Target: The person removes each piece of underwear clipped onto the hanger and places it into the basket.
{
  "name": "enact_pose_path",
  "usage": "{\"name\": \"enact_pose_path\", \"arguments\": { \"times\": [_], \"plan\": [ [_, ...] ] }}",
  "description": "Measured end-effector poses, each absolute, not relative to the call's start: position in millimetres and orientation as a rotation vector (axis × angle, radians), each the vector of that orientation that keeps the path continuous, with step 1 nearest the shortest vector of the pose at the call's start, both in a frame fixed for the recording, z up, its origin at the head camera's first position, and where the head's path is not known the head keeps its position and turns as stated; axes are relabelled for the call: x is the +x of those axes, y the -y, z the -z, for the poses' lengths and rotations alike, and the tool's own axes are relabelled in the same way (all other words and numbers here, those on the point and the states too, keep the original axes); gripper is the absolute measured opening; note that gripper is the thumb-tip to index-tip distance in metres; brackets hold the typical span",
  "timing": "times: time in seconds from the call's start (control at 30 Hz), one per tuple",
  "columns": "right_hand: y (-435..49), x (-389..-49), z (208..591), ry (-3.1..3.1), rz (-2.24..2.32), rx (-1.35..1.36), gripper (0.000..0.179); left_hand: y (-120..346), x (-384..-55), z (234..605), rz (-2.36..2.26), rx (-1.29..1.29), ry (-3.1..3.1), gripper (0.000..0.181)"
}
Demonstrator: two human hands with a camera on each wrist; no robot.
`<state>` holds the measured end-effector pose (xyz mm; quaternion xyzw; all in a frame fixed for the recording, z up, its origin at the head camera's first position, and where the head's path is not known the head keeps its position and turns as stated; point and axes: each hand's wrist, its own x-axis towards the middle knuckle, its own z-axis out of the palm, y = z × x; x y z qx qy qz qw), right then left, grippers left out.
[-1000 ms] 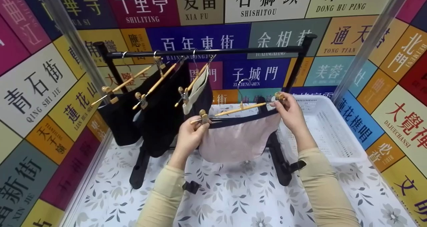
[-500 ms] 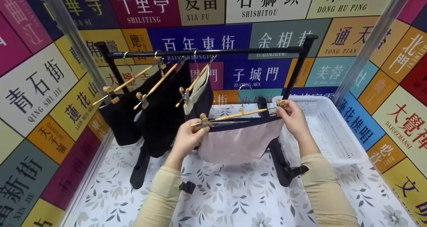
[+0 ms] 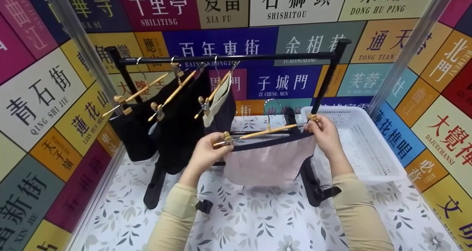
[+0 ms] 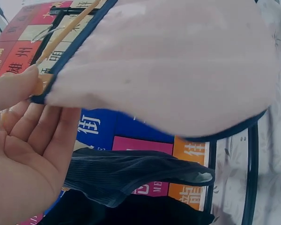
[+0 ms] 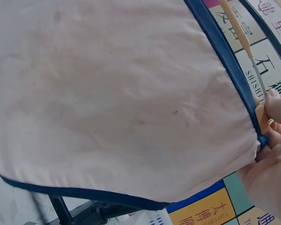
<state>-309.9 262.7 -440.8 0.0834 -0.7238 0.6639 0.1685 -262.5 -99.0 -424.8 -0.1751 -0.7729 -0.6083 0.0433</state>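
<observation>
Pale pink underpants (image 3: 271, 162) with navy trim hang from a yellow clip hanger (image 3: 268, 131) in front of the rack. My left hand (image 3: 206, 154) pinches the hanger's left clip (image 3: 226, 136) together with the waistband's corner; in the left wrist view its thumb lies over the clip. At the other end my right hand (image 3: 326, 134) pinches the right clip (image 5: 262, 119) and that waistband corner. The hanger's metal hook (image 3: 272, 103) stands up, apart from the rail. Part of each clip is hidden by the fingers.
A black rack (image 3: 258, 56) carries several clip hangers on its left half, with black garments (image 3: 180, 133) and a dark one with a cream band (image 3: 219, 107). Behind my right hand stands a white plastic basket (image 3: 394, 169). Printed panels enclose the flowered tabletop (image 3: 258, 221).
Both hands have lowered the hanger and pink underpants slightly and shifted them a little to the right. Their hold on the two ends stays. The garments on the rack have not moved.
</observation>
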Motion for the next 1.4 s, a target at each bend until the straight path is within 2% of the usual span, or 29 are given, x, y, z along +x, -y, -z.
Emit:
{"name": "enact_pose_path", "arguments": {
  "times": [0.63,1.03,1.4],
  "plan": [
    [-264.8,-306.8,449.1,2.074,-1.85,0.219,0.021,96.7,-259.6,414.9,1.157,-0.574,2.568,0.022],
    [-254.9,-285.0,432.0,2.143,-1.764,0.232,0.017,95.0,-261.7,422.1,1.038,-0.533,2.574,0.022],
    [-261.5,-290.9,449.1,2.154,-1.758,0.245,0.022,88.2,-261.8,432.2,0.842,-0.49,2.563,0.017]
  ]
}}
